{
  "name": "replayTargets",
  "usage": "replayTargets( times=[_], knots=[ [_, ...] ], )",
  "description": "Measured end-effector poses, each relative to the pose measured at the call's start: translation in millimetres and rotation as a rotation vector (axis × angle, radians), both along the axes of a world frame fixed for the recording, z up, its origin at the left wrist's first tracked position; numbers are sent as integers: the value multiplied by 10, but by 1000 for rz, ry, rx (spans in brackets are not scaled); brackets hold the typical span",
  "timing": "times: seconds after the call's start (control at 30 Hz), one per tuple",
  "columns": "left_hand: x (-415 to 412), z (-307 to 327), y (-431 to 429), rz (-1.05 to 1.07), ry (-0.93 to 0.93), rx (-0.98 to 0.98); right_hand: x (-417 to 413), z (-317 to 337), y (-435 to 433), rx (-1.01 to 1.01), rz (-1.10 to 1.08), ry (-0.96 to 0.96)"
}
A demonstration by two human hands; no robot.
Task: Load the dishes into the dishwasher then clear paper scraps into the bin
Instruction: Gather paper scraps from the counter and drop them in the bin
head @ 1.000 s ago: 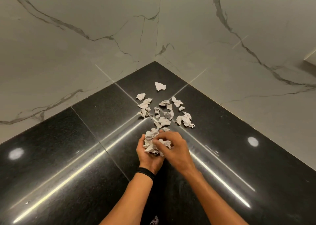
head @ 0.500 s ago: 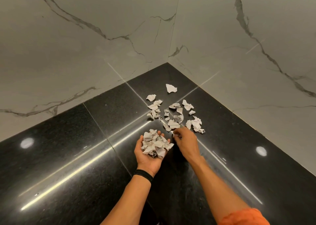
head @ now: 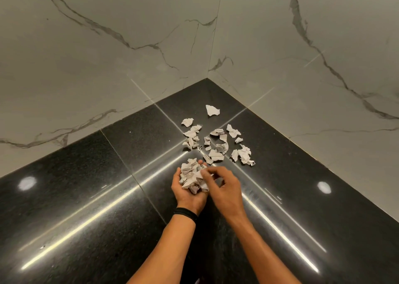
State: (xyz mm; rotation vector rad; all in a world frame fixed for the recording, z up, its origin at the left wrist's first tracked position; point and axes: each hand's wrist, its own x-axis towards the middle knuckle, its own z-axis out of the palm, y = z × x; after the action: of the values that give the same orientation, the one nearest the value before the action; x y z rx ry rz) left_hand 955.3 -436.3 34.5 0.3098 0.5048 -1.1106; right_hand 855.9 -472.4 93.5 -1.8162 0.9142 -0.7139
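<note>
Several crumpled white paper scraps [head: 218,143] lie scattered on the glossy black counter [head: 108,186], near its inner corner. My left hand [head: 187,194] is palm up and cupped, holding a heap of gathered scraps [head: 193,175]. My right hand [head: 224,186] hovers over that heap from the right, its fingertips pinching a scrap at the top of the pile. One larger scrap [head: 212,110] lies apart, closest to the corner.
Two grey marble-look walls [head: 108,46] meet at the corner behind the scraps. Ceiling lights reflect as bright streaks and spots on the counter. A black band [head: 185,212] circles my left wrist. No bin or dishwasher is in view.
Half a second ago my right hand was reaching to the scraps on the counter; it has come back over my left palm with a scrap. The left hand has stayed cupped.
</note>
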Motion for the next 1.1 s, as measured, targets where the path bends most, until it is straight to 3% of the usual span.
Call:
replayTargets(
  times=[0.1,0.3,0.37,0.53,0.7,0.8,0.93,1.1],
  knots=[
    [16,16,19,43,22,5,102,-57,-247,-8,-74,8],
    [104,12,109,49,5,50,387,-415,-766,-399,150,569],
    [160,2,139,48,-5,64,476,-496,-832,-482,224,678],
    [267,-52,197,46,-39,92,495,-544,-813,-485,147,627],
    [266,-53,93,22,-65,69,323,-268,-670,-86,-79,191],
    [258,-52,46,22,-65,61,151,-86,-585,-31,-104,67],
    [222,-45,96,25,-62,67,47,-195,-673,-148,-26,286],
    [222,-1,166,40,-72,84,179,-493,-790,-368,326,591]
  ],
)
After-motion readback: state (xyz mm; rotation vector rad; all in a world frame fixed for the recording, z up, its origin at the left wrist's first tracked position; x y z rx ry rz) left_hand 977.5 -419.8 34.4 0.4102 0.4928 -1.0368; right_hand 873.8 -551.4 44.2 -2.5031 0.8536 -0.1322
